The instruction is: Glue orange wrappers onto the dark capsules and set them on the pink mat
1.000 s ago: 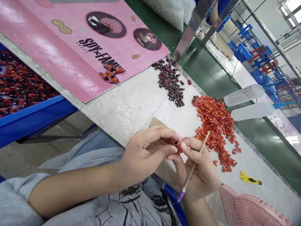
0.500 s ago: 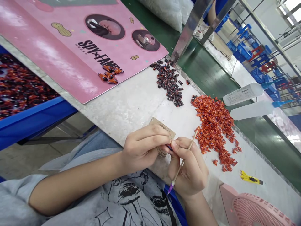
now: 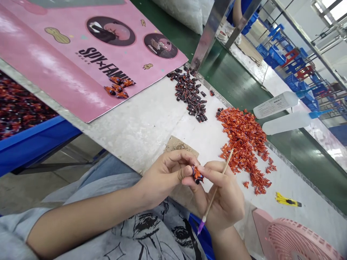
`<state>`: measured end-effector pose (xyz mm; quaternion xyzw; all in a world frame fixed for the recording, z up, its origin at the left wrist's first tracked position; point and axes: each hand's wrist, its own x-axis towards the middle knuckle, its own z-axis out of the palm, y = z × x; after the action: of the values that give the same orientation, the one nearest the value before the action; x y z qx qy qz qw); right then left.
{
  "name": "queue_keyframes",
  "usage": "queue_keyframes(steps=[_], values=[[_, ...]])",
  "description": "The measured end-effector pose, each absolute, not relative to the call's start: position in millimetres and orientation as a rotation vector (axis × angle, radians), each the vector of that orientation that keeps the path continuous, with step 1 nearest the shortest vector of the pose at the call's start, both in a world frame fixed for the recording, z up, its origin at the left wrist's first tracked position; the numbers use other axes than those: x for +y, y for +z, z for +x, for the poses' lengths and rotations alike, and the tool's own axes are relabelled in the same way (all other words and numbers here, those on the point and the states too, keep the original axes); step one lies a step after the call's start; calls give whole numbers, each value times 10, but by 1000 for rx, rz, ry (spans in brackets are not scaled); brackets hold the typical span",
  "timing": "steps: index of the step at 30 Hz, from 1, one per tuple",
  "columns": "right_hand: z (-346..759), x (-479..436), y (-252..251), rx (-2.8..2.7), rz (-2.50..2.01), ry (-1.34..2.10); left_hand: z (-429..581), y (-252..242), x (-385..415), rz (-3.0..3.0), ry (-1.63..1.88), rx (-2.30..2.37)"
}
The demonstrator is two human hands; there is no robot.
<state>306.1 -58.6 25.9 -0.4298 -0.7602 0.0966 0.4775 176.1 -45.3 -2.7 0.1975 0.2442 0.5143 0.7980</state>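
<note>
While the two hands meet low over the near side of the bench (image 3: 141, 126), a small orange-and-black piece (image 3: 197, 176) is held between their fingertips, just beside a speckled brown card (image 3: 181, 145). It is glossy and jagged, mostly bright orange, with spiky or leaf-like points along its body, a dark bluish-purple edge at the end toward the left hand (image 3: 166, 177), and a rounded, shiny black part at its lower end. Finer markings are too small to make out, and the fingertips cover some of its sides. The left hand has its fingers bent and nearly together, thumb and forefinger pinched on the piece. The right hand (image 3: 223, 193) grips the other side with its fingertips drawn in close, leaving only the piece's width between them. Across that same hand lies a slim wooden stick (image 3: 215, 193), slanting, its bare end up by the heap of orange parts (image 3: 244, 139) and its purple tip down near the wrist. Farther along the bench is a looser pile of black parts (image 3: 191, 95) with orange showing at some ends. A few orange-and-black pieces much like the held one lie clustered on a pink printed sheet (image 3: 62, 77).
</note>
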Motion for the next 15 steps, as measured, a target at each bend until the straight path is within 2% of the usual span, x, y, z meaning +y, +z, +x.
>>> queue_keyframes(steps=[6, 15], values=[[3073, -621, 280, -1963, -1013, 40, 1801, -77, -470, 518, 1118, 533], [3072, -619, 265, -1943, -1033, 143, 1794, -90, -460, 535, 1094, 561]])
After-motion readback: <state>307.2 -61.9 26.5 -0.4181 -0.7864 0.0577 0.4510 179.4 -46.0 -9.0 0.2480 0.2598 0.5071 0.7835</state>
